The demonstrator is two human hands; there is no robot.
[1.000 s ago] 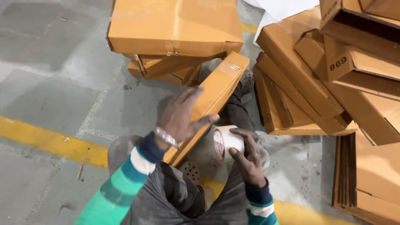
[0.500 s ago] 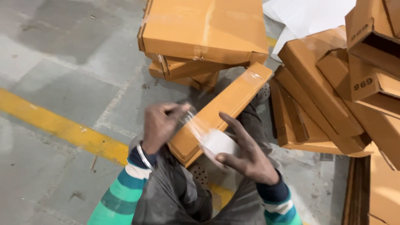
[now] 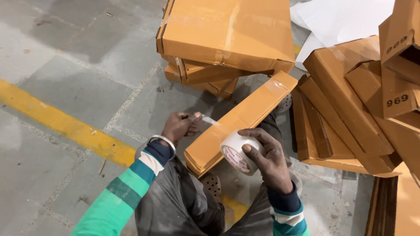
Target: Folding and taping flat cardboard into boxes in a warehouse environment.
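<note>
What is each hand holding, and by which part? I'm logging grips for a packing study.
The right hand grips the tape roll around its outer rim. The left hand pinches the pulled-out free end of the tape strip over the long cardboard box.

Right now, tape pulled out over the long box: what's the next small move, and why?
Probably lower the stretched clear tape strip onto the long flat cardboard box and press it down. The left hand pinches the free end just off the box's left edge, the right hand holds the white tape roll against the near side, and the strip looks lifted rather than stuck.
</note>
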